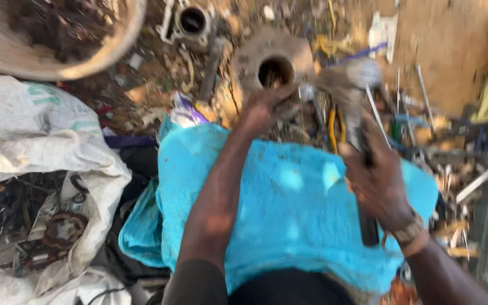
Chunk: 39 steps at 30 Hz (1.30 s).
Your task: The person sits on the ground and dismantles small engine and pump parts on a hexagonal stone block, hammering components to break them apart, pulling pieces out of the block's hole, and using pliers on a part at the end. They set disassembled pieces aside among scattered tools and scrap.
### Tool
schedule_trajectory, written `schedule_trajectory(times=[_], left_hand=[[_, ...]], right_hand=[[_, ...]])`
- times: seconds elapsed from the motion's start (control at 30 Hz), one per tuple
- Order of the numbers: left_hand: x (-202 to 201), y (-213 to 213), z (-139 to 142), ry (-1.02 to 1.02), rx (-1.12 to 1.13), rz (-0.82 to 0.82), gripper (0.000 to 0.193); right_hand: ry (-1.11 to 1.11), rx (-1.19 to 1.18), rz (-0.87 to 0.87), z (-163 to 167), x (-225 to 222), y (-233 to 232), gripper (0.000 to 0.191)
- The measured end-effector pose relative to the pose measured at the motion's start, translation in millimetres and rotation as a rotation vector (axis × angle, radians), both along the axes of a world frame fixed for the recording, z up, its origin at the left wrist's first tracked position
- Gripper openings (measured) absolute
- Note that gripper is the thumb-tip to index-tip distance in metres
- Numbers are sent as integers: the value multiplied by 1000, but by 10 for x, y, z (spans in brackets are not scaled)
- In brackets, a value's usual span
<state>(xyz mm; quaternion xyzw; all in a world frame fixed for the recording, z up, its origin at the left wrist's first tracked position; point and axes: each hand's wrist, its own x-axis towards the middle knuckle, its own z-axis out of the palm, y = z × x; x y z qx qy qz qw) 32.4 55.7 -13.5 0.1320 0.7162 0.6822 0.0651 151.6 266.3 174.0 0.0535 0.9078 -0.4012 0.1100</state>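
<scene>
A: Light: strong daylight, hard and warm, falling in dappled patches; pale spots on the turquoise cloth (295,203), bleached glare on the white sack (40,135) and the bare ground (453,39) upper right.

B: Sharpness?

A: Motion blur throughout. Worst on the hammer (348,85) and right hand (377,181); small scrap at right smears into streaks. Lower corners dim, soft.

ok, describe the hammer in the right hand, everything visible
The hammer has a grey metal head, motion-blurred, raised above the scrap pile beside the round metal housing. Its dark handle runs down through the right hand, whose grip closes around it mid-shaft; the butt end sticks out below the wrist over the blue cloth. Finer detail is blurred.
</scene>
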Motion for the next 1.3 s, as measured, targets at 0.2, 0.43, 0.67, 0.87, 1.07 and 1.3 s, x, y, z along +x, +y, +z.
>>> schedule_trajectory(times=[0.2,0.43,0.67,0.87,1.07,1.3], left_hand=[[-60,-2,-20,-298,79,-40,50],[-31,-23,9,-27,-84,26,49],[-53,2,-84,-19,-109,27,46],[-52,-26,-48,-169,-32,-3,47],[-74,-40,-22,46,-183,13,47],[-64,-46,34,-204,-15,24,51]], right_hand=[[497,-550,-93,417,163,457,55],[53,-228,48,-101,-197,-163,43],[311,-279,-102,302,94,429,48],[399,-1292,54,104,-265,231,41],[27,118,24,-67,5,222,36],[259,-625,-132,232,137,1470,26]])
